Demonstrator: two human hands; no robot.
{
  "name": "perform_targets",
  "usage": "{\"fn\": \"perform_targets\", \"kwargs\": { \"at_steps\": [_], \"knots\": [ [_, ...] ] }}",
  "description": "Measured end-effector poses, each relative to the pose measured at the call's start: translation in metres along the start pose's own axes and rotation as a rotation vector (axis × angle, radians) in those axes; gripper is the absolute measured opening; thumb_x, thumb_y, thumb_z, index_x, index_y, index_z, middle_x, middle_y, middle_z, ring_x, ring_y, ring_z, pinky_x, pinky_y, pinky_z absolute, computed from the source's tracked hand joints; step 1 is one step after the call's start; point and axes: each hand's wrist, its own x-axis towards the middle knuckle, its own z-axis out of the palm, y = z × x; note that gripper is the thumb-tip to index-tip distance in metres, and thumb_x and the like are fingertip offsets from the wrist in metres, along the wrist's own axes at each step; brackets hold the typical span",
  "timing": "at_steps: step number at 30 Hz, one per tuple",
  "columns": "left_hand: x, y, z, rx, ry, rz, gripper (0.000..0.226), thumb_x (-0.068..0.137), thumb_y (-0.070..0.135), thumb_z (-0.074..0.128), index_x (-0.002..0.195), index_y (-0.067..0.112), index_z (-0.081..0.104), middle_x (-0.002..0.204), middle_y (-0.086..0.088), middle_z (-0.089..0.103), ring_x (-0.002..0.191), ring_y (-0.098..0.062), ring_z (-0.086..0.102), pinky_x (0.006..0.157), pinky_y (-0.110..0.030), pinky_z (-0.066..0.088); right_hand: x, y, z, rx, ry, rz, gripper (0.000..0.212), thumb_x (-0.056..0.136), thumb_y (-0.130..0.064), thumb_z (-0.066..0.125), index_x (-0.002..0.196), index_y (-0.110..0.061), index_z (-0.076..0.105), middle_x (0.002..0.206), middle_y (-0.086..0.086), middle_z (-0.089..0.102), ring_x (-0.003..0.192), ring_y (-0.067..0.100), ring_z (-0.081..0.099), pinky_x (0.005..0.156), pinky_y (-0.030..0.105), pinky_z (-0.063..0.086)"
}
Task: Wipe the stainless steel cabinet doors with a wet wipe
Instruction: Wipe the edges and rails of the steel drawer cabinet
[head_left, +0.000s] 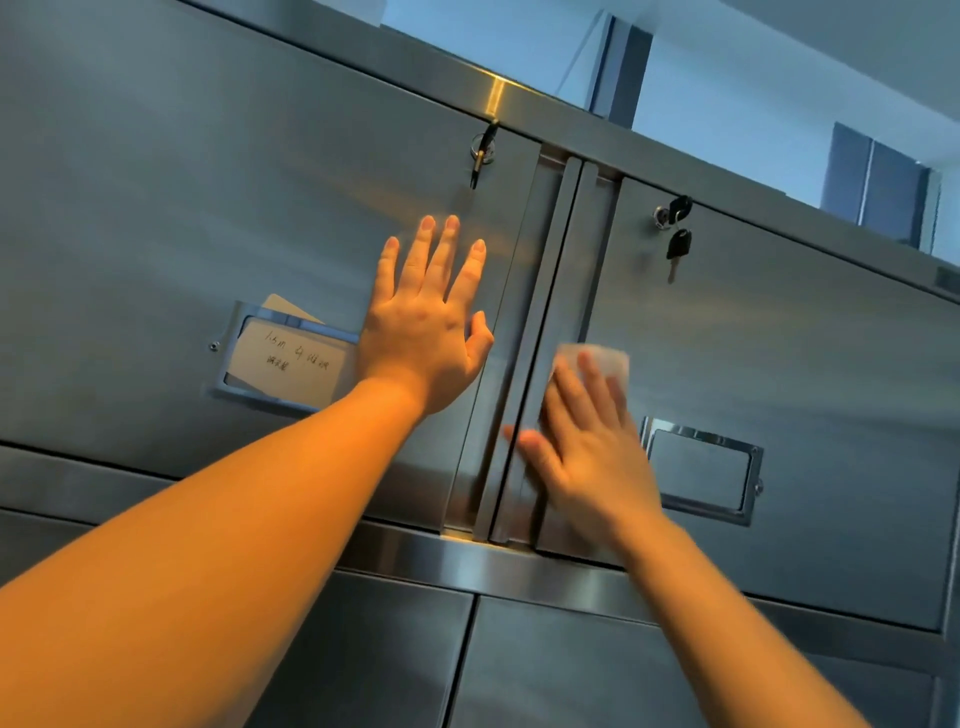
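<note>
The card (291, 358) in the left door's (208, 208) label holder bore unreadable handwriting. Your left hand (423, 332) lay flat there; your right hand (587, 447) pressed the wet wipe (602, 358) flat-fingered against the right door (805, 364).

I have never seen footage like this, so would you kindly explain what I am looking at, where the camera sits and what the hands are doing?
There is no machine here: a person wears the camera on their head, so this single view looks along their own bare arms at steel cabinet doors. The left hand lies flat, fingers spread, on the left door, next to a label holder with a handwritten card. The right hand, blurred, presses a wet wipe against the right door near the centre handles. Keys hang from both locks: left key, right key.
</note>
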Motion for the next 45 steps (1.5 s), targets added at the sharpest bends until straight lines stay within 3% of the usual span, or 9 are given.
{"fn": "perform_targets", "kwargs": {
  "at_steps": [5,8,12,16,22,25,34,40,45],
  "knots": [
    [0.0,-0.002,0.002,-0.003,0.03,0.004,0.066,0.094,0.042,0.025,0.154,0.016,0.028,0.162,-0.014,0.019,0.151,-0.031,0.013,0.121,-0.053,0.013,0.117,0.041,-0.061,0.043,0.059,0.102,0.074,0.098,-0.061,0.004,0.157,-0.016,0.007,0.164,-0.004,-0.008,0.146,0.011,-0.024,0.117,0.033,-0.02],
    [0.001,-0.001,0.003,-0.014,0.062,0.003,0.066,0.093,0.042,0.026,0.152,0.015,0.033,0.161,-0.014,0.023,0.15,-0.031,0.017,0.12,-0.054,0.016,0.133,0.047,-0.068,0.011,0.071,0.097,0.073,0.099,-0.06,0.005,0.157,-0.015,0.009,0.165,-0.004,-0.007,0.147,0.012,-0.025,0.118,0.035,-0.017],
    [0.0,-0.001,0.004,-0.007,0.071,0.007,0.065,0.093,0.042,0.028,0.152,0.015,0.033,0.161,-0.015,0.024,0.15,-0.032,0.018,0.12,-0.054,0.016,0.091,0.03,-0.046,0.034,0.108,0.049,0.081,0.092,-0.067,-0.002,0.157,-0.019,0.008,0.164,-0.005,-0.009,0.146,0.011,-0.025,0.119,0.036,-0.016],
    [0.0,-0.001,0.002,0.007,0.033,0.0,0.066,0.093,0.042,0.025,0.154,0.016,0.029,0.162,-0.014,0.02,0.15,-0.031,0.015,0.121,-0.053,0.013,0.022,0.007,-0.012,0.01,0.015,-0.037,0.095,0.085,-0.072,-0.018,0.155,-0.014,0.01,0.157,-0.009,-0.016,0.144,0.01,-0.031,0.117,0.035,-0.021],
    [-0.001,0.0,-0.003,-0.009,-0.037,-0.008,0.067,0.094,0.042,0.023,0.156,0.018,0.021,0.164,-0.012,0.012,0.152,-0.03,0.007,0.122,-0.051,0.007,-0.063,-0.005,0.036,-0.029,-0.043,-0.185,0.07,0.102,-0.059,0.011,0.149,-0.01,0.03,0.16,0.002,0.019,0.152,0.023,0.002,0.117,0.048,0.007],
    [0.0,-0.001,-0.004,-0.005,-0.051,-0.009,0.066,0.095,0.042,0.023,0.157,0.019,0.019,0.164,-0.012,0.01,0.152,-0.03,0.005,0.122,-0.051,0.006,-0.098,-0.014,0.05,-0.035,-0.033,-0.22,0.066,0.103,-0.059,0.017,0.147,-0.011,0.031,0.158,0.001,0.024,0.151,0.021,0.005,0.116,0.045,0.012],
    [0.0,-0.002,-0.007,-0.006,-0.068,-0.009,0.066,0.096,0.042,0.026,0.157,0.019,0.017,0.165,-0.011,0.007,0.152,-0.029,0.003,0.122,-0.05,0.005,-0.11,-0.016,0.055,0.085,-0.007,-0.13,0.063,0.104,-0.057,0.018,0.152,-0.017,0.023,0.161,-0.004,0.02,0.151,0.016,0.004,0.118,0.04,0.009],
    [0.0,-0.002,-0.007,-0.003,-0.053,-0.006,0.066,0.095,0.043,0.025,0.157,0.019,0.018,0.165,-0.011,0.008,0.152,-0.029,0.003,0.122,-0.05,0.005,-0.121,-0.051,0.075,0.238,0.149,0.138,0.069,0.101,-0.056,0.028,0.154,-0.014,0.025,0.165,0.002,0.009,0.152,0.026,0.0,0.123,0.037,0.002],
    [0.0,-0.002,-0.006,0.01,-0.046,-0.006,0.066,0.096,0.043,0.025,0.157,0.02,0.018,0.165,-0.01,0.008,0.152,-0.029,0.003,0.122,-0.05,0.005,-0.127,-0.071,0.083,0.307,0.214,0.309,0.066,0.1,-0.057,0.028,0.156,-0.021,0.021,0.165,0.006,0.002,0.152,0.03,0.001,0.122,0.042,0.015]
  ]
}}
